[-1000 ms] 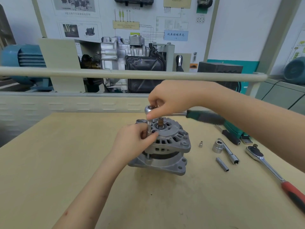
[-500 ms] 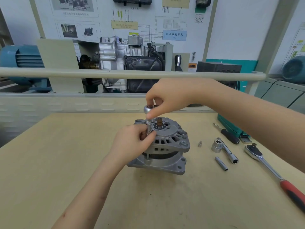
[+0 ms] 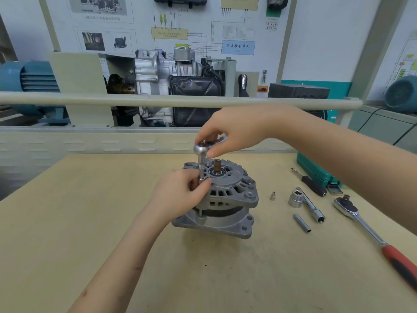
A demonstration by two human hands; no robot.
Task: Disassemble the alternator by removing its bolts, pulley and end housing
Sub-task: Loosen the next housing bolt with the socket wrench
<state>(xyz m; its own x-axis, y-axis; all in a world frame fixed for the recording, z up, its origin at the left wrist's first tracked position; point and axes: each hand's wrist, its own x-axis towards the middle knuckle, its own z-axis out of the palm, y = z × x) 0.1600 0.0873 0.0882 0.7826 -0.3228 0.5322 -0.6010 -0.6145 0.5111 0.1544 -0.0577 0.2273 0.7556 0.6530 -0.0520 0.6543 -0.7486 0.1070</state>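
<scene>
A grey alternator stands on the wooden table with its bare shaft pointing up and no pulley on it. A small ratchet with a socket extension stands upright on a bolt at the housing's left rim. My right hand grips the ratchet's head from above; the ratchet's handle is hidden behind that hand. My left hand pinches the lower end of the extension against the housing.
To the right lie a small socket, a large socket with a tube wrench, a long socket, a screwdriver, a red-handled ratchet and a green case. A rail runs behind the table.
The ratchet's green handle, which stuck out to the right a second ago, has swung back behind my right hand. My left hand stays on the extension.
</scene>
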